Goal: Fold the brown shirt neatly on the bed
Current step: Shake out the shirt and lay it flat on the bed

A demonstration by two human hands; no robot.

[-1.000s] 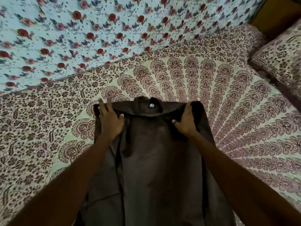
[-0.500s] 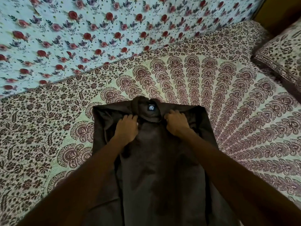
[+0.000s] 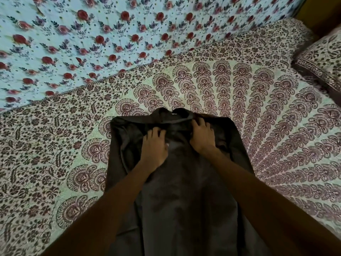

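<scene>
The brown shirt [image 3: 184, 200] lies lengthwise on the patterned bed cover [image 3: 276, 145], collar at the far end and both sides folded inward. My left hand [image 3: 155, 147] sits just left of the collar [image 3: 166, 117], its bent fingers bunching the cloth below it. My right hand [image 3: 203, 135] is on the collar's right side with its fingers curled into the fabric there. The collar stands up slightly, and only a sliver of its label shows. The shirt's lower end runs out of the bottom of the frame under my forearms.
A light blue sheet with red roses [image 3: 110, 34] covers the far side of the bed. A pillow in a matching brown print [image 3: 321, 60] lies at the right edge. Open bed cover surrounds the shirt on the left and right.
Both hands slid inward from the shirt's shoulders to the collar and curled into the cloth. The collar has tipped up, so the label that showed before is nearly hidden.
</scene>
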